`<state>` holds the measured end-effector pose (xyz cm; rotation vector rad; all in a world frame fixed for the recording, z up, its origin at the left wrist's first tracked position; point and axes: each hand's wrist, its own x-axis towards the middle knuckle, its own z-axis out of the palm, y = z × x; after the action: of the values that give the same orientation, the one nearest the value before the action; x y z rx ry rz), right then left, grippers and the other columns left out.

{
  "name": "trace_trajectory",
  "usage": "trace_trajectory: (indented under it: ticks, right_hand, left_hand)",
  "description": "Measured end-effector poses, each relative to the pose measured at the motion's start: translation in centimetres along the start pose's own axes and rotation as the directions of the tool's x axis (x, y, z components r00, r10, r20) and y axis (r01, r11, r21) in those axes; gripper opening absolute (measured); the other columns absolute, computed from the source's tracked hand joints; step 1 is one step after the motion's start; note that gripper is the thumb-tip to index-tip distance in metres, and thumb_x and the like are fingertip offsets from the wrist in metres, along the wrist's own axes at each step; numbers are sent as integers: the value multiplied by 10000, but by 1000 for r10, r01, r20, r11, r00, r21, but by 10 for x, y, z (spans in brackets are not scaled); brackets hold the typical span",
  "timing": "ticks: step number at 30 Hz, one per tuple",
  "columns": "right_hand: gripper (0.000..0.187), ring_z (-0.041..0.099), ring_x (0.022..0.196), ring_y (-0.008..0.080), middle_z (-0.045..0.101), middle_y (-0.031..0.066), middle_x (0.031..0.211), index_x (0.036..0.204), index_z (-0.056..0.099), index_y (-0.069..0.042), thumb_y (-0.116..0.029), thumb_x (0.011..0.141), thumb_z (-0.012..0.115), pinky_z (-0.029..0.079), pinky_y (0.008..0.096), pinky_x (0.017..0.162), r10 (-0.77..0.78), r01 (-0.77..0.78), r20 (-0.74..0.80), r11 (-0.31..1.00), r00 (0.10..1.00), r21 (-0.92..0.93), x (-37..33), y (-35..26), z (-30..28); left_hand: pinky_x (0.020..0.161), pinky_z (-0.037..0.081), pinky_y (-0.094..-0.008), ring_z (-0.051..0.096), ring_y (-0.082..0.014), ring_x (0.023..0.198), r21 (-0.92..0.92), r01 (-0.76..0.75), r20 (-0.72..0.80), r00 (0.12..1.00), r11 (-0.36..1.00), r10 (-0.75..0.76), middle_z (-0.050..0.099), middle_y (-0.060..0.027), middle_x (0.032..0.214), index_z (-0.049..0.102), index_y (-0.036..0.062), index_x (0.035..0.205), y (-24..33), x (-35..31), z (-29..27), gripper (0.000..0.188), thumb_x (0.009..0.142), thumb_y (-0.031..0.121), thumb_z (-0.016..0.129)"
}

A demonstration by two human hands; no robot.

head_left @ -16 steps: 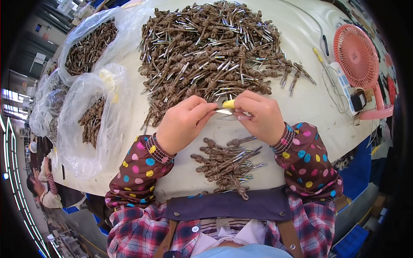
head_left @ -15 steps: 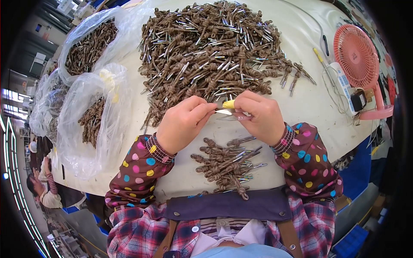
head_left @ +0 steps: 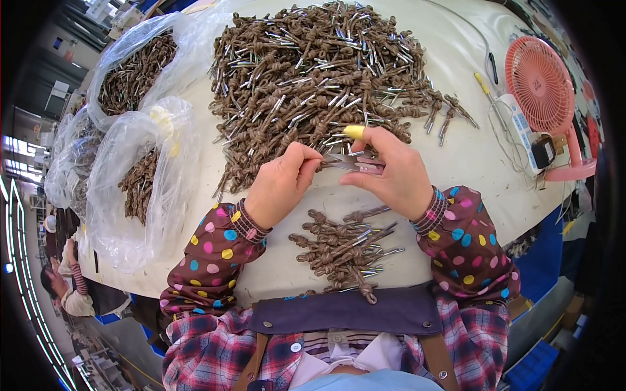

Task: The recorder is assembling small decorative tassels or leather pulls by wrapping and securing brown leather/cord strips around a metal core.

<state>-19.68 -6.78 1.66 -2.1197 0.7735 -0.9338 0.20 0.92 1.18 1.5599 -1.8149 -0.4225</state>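
In front of the big heap of knotted brown cords with shiny metal tips [head_left: 306, 85], my two hands meet. My left hand [head_left: 277, 186] is closed, thumb and forefinger pinched; what they hold is too small to make out. Silver thread snips [head_left: 349, 163] lie in my right hand [head_left: 401, 176], blades pointing at the left fingertips. A yellow cover [head_left: 354, 131] wraps one right fingertip, raised above the snips, while the thumb stretches out below them. Nearer my apron, a smaller pile of knotted cords [head_left: 336, 251] lies on the pale tabletop [head_left: 274, 267].
Open plastic bags of similar cords [head_left: 134, 78] stand at the left. To the right are a pink fan [head_left: 541, 85], a white power strip [head_left: 518, 127] with a black plug [head_left: 542, 153], and a yellow-handled tool [head_left: 482, 83]. Another person [head_left: 68, 287] is far left.
The yellow-covered finger has lifted and the right thumb has spread from it, baring more of the snips. My left hand has shifted slightly left, still pinched.
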Motion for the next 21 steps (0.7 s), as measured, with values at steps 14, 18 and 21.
trace_trajectory:
  ticks: [14, 18, 21]
  right_hand:
    - [261, 568, 571, 160, 472, 11, 771, 775, 538, -137, -351, 775, 688, 446, 299, 492, -298, 285, 69, 784, 952, -551, -2, -2, -1]
    - [256, 569, 575, 160, 470, 9, 769, 773, 535, -136, -341, 775, 689, 446, 299, 496, -318, 305, 75, 775, 945, -554, -2, -2, -1]
    - [267, 537, 538, 170, 529, -15, 765, 726, 556, -128, -327, 733, 735, 429, 294, 482, -339, 305, 43, 778, 940, -548, -2, -3, -1]
  left_hand:
    - [562, 482, -347, 608, -295, 634, -49, 11, 50, 999, 999, -9, 604, -124, 742, 509, 31, 959, 5, 3, 2, 114, 898, 82, 590]
    - [563, 482, -351, 613, -299, 646, -48, 13, 56, 998, 999, -11, 606, -128, 745, 514, 33, 958, 6, 2, 3, 112, 896, 83, 593]
    - [561, 480, -354, 614, -303, 652, -53, -2, 49, 999, 999, 5, 605, -132, 743, 518, 35, 955, 5, 2, 5, 108, 894, 82, 593]
